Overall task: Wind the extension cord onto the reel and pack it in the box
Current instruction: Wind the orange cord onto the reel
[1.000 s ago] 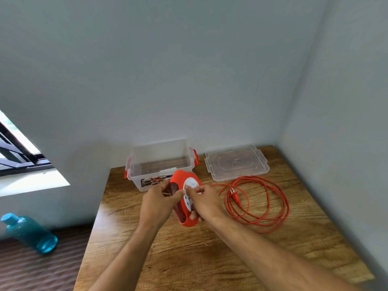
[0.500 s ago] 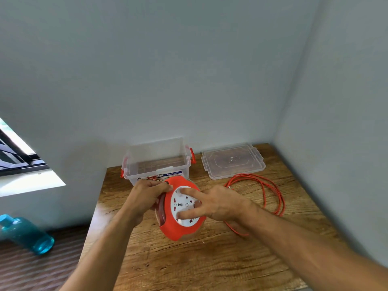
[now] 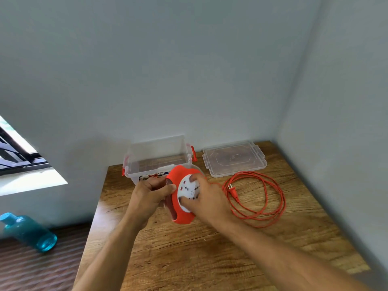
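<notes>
An orange cord reel [image 3: 178,215] with a white socket face is held upright above the wooden table [image 3: 210,259]. My left hand [image 3: 150,196] grips its left side. My right hand [image 3: 206,199] lies over the white face, fingers spread on it and thumb at its lower edge. The orange extension cord [image 3: 264,198] lies in loose loops on the table to the right, its plug [image 3: 233,192] inside the loops. A clear plastic box [image 3: 157,156] with orange latches stands open behind the reel.
The box's clear lid [image 3: 234,158] lies flat to the right of the box, near the wall corner. Walls close the table at the back and right. A blue bottle [image 3: 29,232] lies on the floor to the left.
The reel has been turned between both hands; my right hand has shifted on the white face. The loose loops have shifted on the table.
</notes>
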The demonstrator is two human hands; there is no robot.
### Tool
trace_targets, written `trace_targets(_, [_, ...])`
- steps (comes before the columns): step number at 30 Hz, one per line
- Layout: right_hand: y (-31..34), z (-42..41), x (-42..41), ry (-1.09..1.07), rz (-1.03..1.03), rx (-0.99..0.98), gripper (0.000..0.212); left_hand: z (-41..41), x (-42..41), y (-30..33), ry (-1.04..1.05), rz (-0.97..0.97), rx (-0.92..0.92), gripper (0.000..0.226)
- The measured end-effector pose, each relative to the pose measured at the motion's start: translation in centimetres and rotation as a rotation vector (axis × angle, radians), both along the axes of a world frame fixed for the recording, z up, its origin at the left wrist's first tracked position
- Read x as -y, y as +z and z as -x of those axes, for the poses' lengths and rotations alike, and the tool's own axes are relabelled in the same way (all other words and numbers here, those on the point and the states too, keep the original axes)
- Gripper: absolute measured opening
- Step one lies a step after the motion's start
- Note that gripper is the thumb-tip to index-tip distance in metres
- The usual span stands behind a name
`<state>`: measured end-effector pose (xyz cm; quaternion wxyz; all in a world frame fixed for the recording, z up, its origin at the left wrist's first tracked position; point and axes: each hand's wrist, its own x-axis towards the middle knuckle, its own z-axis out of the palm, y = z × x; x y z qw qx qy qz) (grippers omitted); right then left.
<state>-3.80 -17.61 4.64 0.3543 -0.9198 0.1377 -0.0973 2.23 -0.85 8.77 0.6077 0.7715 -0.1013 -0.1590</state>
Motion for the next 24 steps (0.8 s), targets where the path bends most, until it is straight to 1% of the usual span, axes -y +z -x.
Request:
trace_targets(2, [0.2, -0.7, -1.5, -0.248, -0.631, -0.081, 0.056, 0.4, 0.2, -0.6, 0.001, 0.027, 0.079, 0.018])
trace_targets(3, [0.6, -1.0, -1.8, -0.342, -0.893, -0.144, 0.049, 0.6, 0.2, -1.0, -0.004, 0.031, 0.119, 0.025])
trace_targets(4, [0.9, -1.2, -1.9, -0.386, -1.055, -0.212, 0.042, 0.8, 0.2, -1.3, -0.002, 0.043, 0.147, 0.031])
trace_targets(5, [1.3, -1.2, -1.8, -0.369, -1.117, -0.262, 0.037, 0.9, 0.2, -1.5, 0.015, 0.066, 0.157, 0.035])
trace_targets(6, [1.6, -1.0, -1.6, -0.313, -1.125, -0.282, 0.035, 1.0, 0.1, -1.7, 0.043, 0.094, 0.149, 0.036])
trace_targets(7, [1.9, -0.7, -1.2, -0.245, -1.09, -0.286, 0.035, 0.9, 0.0, -1.7, 0.074, 0.12, 0.128, 0.035])
trace_targets(8, [2.2, -0.5, -0.7, -0.18, -0.993, -0.288, 0.035, 0.9, -0.1, -1.5, 0.104, 0.137, 0.098, 0.032])
trace_targets(9, [2.3, -0.2, -0.2, -0.119, -0.806, -0.278, 0.034, 0.8, -0.1, -1.4, 0.133, 0.14, 0.069, 0.029])
trace_targets(10, [2.2, 0.1, 0.3, -0.056, -0.514, -0.24, 0.032, 0.7, -0.2, -1.4, 0.167, 0.137, 0.044, 0.026])
trace_targets(12, [1.4, 0.4, 1.8, 0.12, 0.214, -0.071, 0.032, 0.2, -0.2, -1.1, 0.229, 0.122, 0.01, 0.023])
trace_targets(13, [0.9, 0.5, 2.5, 0.264, 0.476, 0.044, 0.035, 0.0, -0.3, -1.0, 0.238, 0.11, 0.002, 0.023])
trace_targets(14, [0.4, 0.4, 3.1, 0.434, 0.65, 0.128, 0.042, -0.3, -0.4, -0.8, 0.232, 0.097, -0.007, 0.021])
trace_targets(16, [-0.1, 0.2, 4.3, 0.717, 0.86, 0.171, 0.062, -0.8, -0.6, -0.7, 0.202, 0.056, -0.033, 0.012])
trace_targets(18, [0.1, -0.3, 4.9, 0.847, 0.949, 0.191, 0.075, -1.4, -0.8, -0.5, 0.142, -0.014, -0.057, 0.004])
trace_targets(21, [0.5, -1.0, 5.0, 0.954, 0.976, 0.203, 0.08, -1.8, -0.7, -0.1, 0.028, -0.095, -0.07, 0.008])
trace_targets(24, [0.7, -1.1, 4.8, 0.945, 1.02, 0.181, 0.076, -1.7, -0.3, 0.0, -0.015, -0.119, -0.074, 0.012])
